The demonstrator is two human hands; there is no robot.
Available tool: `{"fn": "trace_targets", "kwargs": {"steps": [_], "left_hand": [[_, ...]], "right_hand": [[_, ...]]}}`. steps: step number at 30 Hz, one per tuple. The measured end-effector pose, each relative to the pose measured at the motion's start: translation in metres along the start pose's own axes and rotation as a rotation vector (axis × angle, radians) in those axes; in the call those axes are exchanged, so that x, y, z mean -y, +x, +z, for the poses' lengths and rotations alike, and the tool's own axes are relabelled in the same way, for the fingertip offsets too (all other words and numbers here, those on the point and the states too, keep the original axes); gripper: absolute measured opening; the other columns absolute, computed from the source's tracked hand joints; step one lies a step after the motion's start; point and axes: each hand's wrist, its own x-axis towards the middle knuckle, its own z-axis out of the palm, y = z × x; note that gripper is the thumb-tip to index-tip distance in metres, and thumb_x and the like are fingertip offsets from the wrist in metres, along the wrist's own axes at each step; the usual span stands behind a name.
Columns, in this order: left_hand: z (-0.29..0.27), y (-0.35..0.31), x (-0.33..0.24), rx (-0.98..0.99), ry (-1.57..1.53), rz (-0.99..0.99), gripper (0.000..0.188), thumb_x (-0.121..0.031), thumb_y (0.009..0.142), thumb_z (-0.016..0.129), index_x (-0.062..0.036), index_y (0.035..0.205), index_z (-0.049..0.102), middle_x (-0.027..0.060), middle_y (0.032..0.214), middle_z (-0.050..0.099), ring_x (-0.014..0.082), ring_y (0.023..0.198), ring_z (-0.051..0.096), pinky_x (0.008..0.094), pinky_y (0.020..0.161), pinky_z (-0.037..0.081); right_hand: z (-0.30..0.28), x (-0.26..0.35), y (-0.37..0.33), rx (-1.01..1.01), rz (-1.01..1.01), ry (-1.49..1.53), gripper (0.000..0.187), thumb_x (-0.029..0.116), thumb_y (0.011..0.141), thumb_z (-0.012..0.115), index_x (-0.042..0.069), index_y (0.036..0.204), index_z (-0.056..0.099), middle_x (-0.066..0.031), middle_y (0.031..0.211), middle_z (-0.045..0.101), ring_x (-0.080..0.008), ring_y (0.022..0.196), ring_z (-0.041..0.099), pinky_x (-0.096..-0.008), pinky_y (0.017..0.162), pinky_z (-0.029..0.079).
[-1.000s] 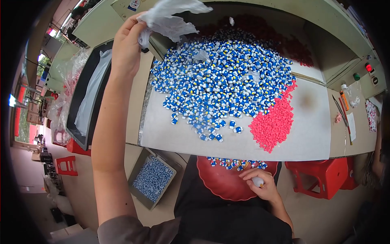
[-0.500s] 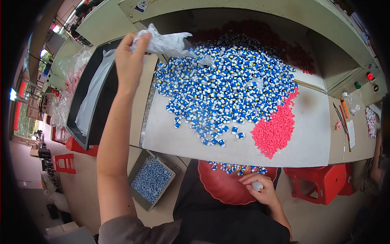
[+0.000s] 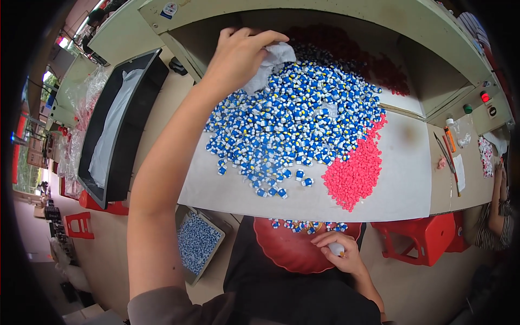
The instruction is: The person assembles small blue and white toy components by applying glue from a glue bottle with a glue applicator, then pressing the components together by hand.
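Observation:
My left hand reaches over the far left of a big heap of small blue-and-white pieces with yellow spots. Its fingers are closed on a crumpled white sheet, thin cloth or paper, which hangs down against the heap. Low in front of me, my right hand rests at the edge of a red scalloped basin. Curled fingers there hold a small white rounded thing whose kind I cannot make out. More small coloured pieces lie in the basin, partly under the table edge.
Pink pieces lie right of the heap on white paper. A black tray stands left, a bin of blue-white pieces below. A metal hood arches over the heap. Red stools and another person's arm are right.
My left hand has swung right with the white sheet and lowered it onto the heap's far left. My right hand keeps its hold over the basin. The whole view has shifted slightly.

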Motion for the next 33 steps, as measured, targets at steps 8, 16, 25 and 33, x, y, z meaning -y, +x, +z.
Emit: {"fn": "trace_targets", "kwargs": {"steps": [8, 16, 25, 33], "left_hand": [[-0.05, -0.032, 0.02, -0.328, 0.05, 0.143, 0.012, -0.003, 0.069, 0.059, -0.0054, 0.081, 0.059, 0.0041, 0.081, 0.058, 0.0124, 0.069, 0.054, 0.0219, 0.063, 0.042], [-0.058, -0.057, 0.023, -0.447, -0.765, -0.42, 0.011, -0.008, 0.077, 0.056, -0.0002, 0.084, 0.059, 0.0024, 0.075, 0.058, 0.0052, 0.067, 0.051, 0.0162, 0.06, 0.04], [-0.077, -0.093, 0.059, -0.436, -0.888, -0.724, 0.017, -0.017, 0.077, 0.059, -0.0019, 0.078, 0.05, 0.0036, 0.061, 0.056, 0.0048, 0.047, 0.048, 0.0185, 0.042, 0.036], [-0.054, -0.104, 0.042, -0.364, -1.41, -0.987, 0.016, -0.023, 0.079, 0.055, -0.0076, 0.083, 0.051, 0.0017, 0.068, 0.053, 0.0077, 0.053, 0.047, 0.0203, 0.046, 0.038]], "right_hand": [[-0.005, 0.002, 0.006, 0.037, -0.031, -0.019, 0.017, -0.007, 0.066, 0.051, 0.001, 0.081, 0.055, -0.0099, 0.087, 0.059, -0.0195, 0.08, 0.057, -0.0271, 0.07, 0.045], [0.017, 0.009, 0.002, 0.053, -0.017, -0.009, 0.016, -0.006, 0.067, 0.051, 0.0, 0.081, 0.055, -0.0103, 0.087, 0.059, -0.0192, 0.08, 0.057, -0.0267, 0.07, 0.044], [0.041, 0.016, -0.002, 0.033, 0.003, 0.004, 0.015, -0.008, 0.067, 0.052, 0.0, 0.079, 0.055, -0.0115, 0.085, 0.06, -0.0194, 0.081, 0.058, -0.0272, 0.071, 0.044], [0.039, 0.042, 0.008, -0.006, -0.031, 0.009, 0.014, -0.008, 0.067, 0.053, 0.0, 0.078, 0.055, -0.0124, 0.083, 0.059, -0.0198, 0.076, 0.058, -0.0271, 0.069, 0.044]]}}
